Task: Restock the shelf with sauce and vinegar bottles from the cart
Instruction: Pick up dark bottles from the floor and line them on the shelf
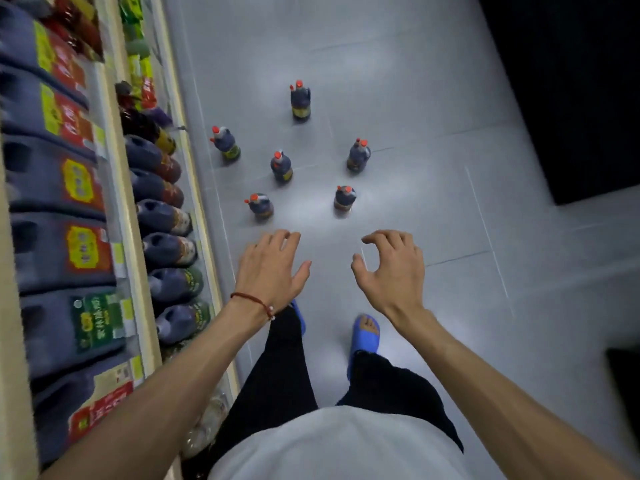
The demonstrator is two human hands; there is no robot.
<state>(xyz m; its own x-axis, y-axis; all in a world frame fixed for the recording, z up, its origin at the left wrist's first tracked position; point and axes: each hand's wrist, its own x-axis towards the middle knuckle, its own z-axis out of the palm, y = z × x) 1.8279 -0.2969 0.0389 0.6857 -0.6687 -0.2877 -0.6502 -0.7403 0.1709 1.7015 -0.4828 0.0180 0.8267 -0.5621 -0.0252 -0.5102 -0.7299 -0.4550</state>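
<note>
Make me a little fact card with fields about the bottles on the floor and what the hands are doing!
bottles on floor: six dark bottles with red caps, nearest two and, all upright
floor: grey tiles
shelf: dark jugs with red and green labels, on the left
left hand: open, empty, above the floor
right hand: open, fingers curled, empty
cart: not in view

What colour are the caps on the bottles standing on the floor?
Red-orange caps, e.g. on the nearest left bottle; the head view shows them.
</note>
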